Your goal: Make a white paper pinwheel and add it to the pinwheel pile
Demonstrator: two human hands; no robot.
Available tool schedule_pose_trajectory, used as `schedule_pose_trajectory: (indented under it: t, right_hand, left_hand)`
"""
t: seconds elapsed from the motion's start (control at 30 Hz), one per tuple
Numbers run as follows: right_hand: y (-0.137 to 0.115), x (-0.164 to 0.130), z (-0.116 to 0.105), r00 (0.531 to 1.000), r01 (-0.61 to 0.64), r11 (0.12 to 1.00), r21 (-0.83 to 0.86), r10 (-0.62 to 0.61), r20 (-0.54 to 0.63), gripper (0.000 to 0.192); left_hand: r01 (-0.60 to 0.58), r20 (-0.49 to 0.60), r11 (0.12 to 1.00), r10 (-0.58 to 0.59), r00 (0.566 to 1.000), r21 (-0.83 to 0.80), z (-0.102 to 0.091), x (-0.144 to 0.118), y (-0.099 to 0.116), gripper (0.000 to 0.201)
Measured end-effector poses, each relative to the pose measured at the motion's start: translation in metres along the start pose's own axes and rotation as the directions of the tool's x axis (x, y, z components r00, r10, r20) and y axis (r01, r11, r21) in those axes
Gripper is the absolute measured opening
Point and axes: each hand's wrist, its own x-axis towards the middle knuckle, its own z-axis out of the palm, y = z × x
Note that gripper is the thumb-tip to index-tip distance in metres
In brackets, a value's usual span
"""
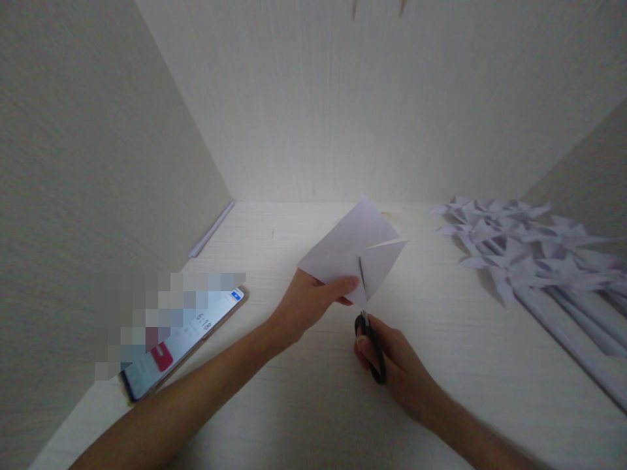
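My left hand (313,301) pinches the lower corner of a square sheet of white paper (353,251), holding it tilted above the pale table (304,398). One cut runs in from the sheet's right corner. My right hand (392,365) grips black-handled scissors (371,339) just below the paper. Their blades point up into the paper's lower edge, and the dark blade shows through the sheet.
A phone (189,339) with a lit screen lies at the left, near the side wall. Several white paper pinwheels (529,254) on rolled paper sticks lie piled at the right. A thin paper strip (211,230) rests along the left wall. Walls enclose the table on three sides.
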Motion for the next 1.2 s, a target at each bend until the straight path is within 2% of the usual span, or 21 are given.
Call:
schedule_pose_trajectory:
  t: [0.93, 1.03, 1.1, 1.2]
  right_hand:
    - [0.001, 0.001, 0.0, 1.0, -0.013, 1.0, -0.005, 0.013, 0.006, 0.034]
    - [0.001, 0.0, -0.001, 1.0, -0.005, 1.0, 0.007, 0.005, 0.006, 0.034]
    - [0.0, 0.0, 0.0, 1.0, 0.001, 1.0, 0.008, -0.001, 0.006, 0.033]
    - [0.0, -0.001, 0.0, 1.0, 0.006, 1.0, 0.017, -0.007, 0.022, 0.034]
  left_hand:
    - [0.008, 0.02, 1.0, -0.007, 1.0, -0.028, 0.0, 0.001, -0.001, 0.017]
    - [0.013, -0.015, 1.0, -0.014, 1.0, -0.019, -0.001, 0.001, 0.0, 0.019]
    - [-0.008, -0.05, 1.0, 0.007, 0.999, -0.018, -0.004, 0.003, 0.003, 0.02]
    - [-0.122, -0.067, 0.992, 0.12, 0.991, -0.03, -0.013, 0.007, 0.007, 0.017]
